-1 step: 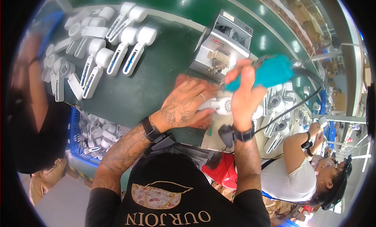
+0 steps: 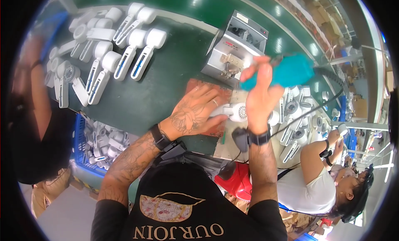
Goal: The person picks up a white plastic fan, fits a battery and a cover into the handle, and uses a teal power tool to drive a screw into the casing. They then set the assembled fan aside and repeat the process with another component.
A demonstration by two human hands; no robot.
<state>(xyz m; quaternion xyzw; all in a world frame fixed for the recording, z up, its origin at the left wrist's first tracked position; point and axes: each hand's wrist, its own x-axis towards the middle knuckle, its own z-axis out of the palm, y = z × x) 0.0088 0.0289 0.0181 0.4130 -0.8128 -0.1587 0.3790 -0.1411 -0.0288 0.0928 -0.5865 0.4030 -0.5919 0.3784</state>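
Observation:
Beneath my left hand (image 2: 197, 108) lies a white handheld fan (image 2: 238, 112), its round grille facing up. My left fingers and thumb close over its handle, which is mostly hidden. My right hand (image 2: 262, 89) is raised above and right of the fan head, wrapped round a teal corded electric screwdriver (image 2: 293, 70). The tool is smeared by motion, and I cannot make out its tip. A reddish-brown mat (image 2: 199, 85) lies under my left hand. Just beyond my right fingers stands a grey metal box-shaped machine (image 2: 237, 47) with a small metal fixture on its front.
Several white fans (image 2: 143, 54) lie on the green table (image 2: 166, 45) at the far left. More fan bodies (image 2: 293, 110) lie at the right, under the black cord (image 2: 309, 112). A blue basket (image 2: 78, 137) holds white parts. A co-worker (image 2: 307, 178) sits at the right, another person (image 2: 37, 116) at the left.
My right hand has lifted a little, carrying the electric screwdriver slightly up and to the right. My left hand and the fan have stayed in place.

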